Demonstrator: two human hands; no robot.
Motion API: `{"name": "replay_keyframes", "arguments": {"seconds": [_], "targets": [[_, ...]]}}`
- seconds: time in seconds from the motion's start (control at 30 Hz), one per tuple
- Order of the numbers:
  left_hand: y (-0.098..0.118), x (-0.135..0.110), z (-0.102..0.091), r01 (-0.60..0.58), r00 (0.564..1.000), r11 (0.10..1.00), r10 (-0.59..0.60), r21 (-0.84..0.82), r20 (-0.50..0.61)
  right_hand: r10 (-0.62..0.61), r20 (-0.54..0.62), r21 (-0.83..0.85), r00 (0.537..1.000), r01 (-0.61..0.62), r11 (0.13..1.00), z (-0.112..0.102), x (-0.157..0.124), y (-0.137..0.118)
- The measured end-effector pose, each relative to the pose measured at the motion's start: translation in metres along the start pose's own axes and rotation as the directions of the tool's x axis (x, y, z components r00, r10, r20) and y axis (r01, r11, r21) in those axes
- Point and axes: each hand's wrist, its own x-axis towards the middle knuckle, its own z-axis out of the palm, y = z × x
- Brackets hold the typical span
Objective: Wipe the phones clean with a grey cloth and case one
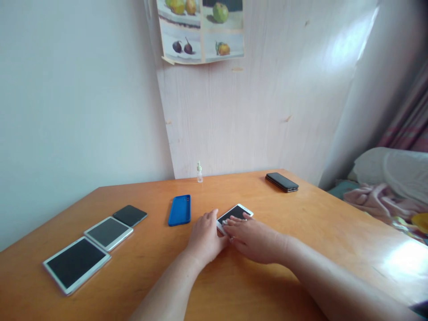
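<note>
A white-framed phone (238, 211) lies face up on the orange wooden table (310, 227). My left hand (204, 237) rests against the phone's near left end, fingers curled along its edge. My right hand (251, 236) lies over the phone's near part, fingers flat and pressed together on what looks like a small white cloth or wipe (225, 222), mostly hidden.
A blue phone case (179, 210) lies left of my hands. A small spray bottle (199, 172) stands at the wall. A black phone (281, 182) lies at the back right. Two tablets (76, 263) (108, 232) and a dark phone (130, 215) line the left side. Bedding (384, 196) lies beyond the right edge.
</note>
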Motion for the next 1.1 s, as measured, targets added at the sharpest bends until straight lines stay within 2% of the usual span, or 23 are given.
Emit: {"name": "replay_keyframes", "arguments": {"seconds": [0.07,0.1,0.17,0.23,0.27,0.33,0.4,0.47,0.53,0.57,0.63,0.7,0.73,0.8,0.9,0.97,1.03,1.1], "targets": [[0.0,0.0,-0.001,0.002,1.0,1.0,-0.002,0.003,0.0,-0.077,0.017,0.066,0.997,0.076,0.995,-0.002,-0.001,-0.001],[0.001,0.0,-0.001,0.005,1.0,1.0,-0.005,0.002,0.0,-0.048,0.018,0.063,0.999,0.047,0.997,-0.002,-0.001,0.003],[0.001,0.0,-0.001,0.005,1.0,1.0,-0.005,-0.003,-0.002,0.104,0.004,-0.009,0.995,-0.104,0.995,0.0,0.002,0.018],[0.002,0.0,-0.001,-0.002,1.0,1.0,0.002,-0.007,-0.009,0.258,-0.018,-0.101,0.966,-0.259,0.961,0.003,0.006,0.031],[0.001,0.0,0.0,-0.005,1.0,1.0,0.005,-0.009,-0.01,0.298,-0.026,-0.129,0.954,-0.299,0.946,0.005,0.007,0.033],[0.0,0.0,0.001,-0.01,1.0,1.0,0.01,-0.011,-0.009,0.262,-0.025,-0.13,0.965,-0.263,0.956,0.008,0.009,0.029],[-0.002,0.0,0.003,-0.017,1.0,1.0,0.017,-0.005,-0.012,0.102,-0.019,-0.067,0.995,-0.103,0.992,0.007,0.008,0.016],[-0.003,0.001,0.003,-0.031,0.999,1.0,0.031,0.006,-0.018,-0.078,-0.011,0.025,0.997,0.078,0.997,0.006,0.006,0.004],[-0.002,0.0,0.003,-0.032,0.999,0.999,0.032,0.012,-0.023,-0.139,-0.009,0.07,0.99,0.139,0.988,0.005,0.006,0.004],[-0.001,0.0,0.002,-0.027,0.999,1.0,0.028,0.01,-0.022,-0.106,-0.01,0.062,0.994,0.107,0.992,0.005,0.007,0.008],[0.001,0.0,0.001,-0.014,1.0,1.0,0.014,0.003,-0.018,0.062,-0.017,0.009,0.998,-0.062,0.998,0.008,0.011,0.022],[0.003,0.0,0.0,-0.007,1.0,1.0,0.007,-0.002,-0.015,0.251,-0.035,-0.039,0.967,-0.252,0.967,0.012,0.015,0.034],[0.003,0.0,0.0,-0.005,1.0,1.0,0.005,-0.001,-0.014,0.306,-0.042,-0.049,0.951,-0.308,0.95,0.014,0.017,0.037],[0.002,0.0,0.001,-0.01,1.0,1.0,0.01,-0.001,-0.021,0.292,-0.05,-0.036,0.955,-0.294,0.955,0.015,0.018,0.032],[-0.001,0.0,0.004,-0.016,0.999,1.0,0.016,0.002,-0.035,0.079,-0.035,0.085,0.996,-0.075,0.993,0.013,0.015,0.013],[-0.002,0.0,0.005,-0.015,0.999,1.0,0.015,0.003,-0.043,-0.016,-0.016,0.172,1.0,0.019,0.985,0.012,0.014,0.006],[-0.001,0.0,0.005,-0.01,0.999,1.0,0.01,-0.005,-0.045,0.021,0.0,0.19,1.0,-0.02,0.982,0.013,0.015,0.01],[0.001,-0.001,0.004,-0.008,0.999,1.0,0.008,-0.014,-0.043,0.164,-0.011,0.142,0.986,-0.16,0.977,0.016,0.018,0.023]]}}
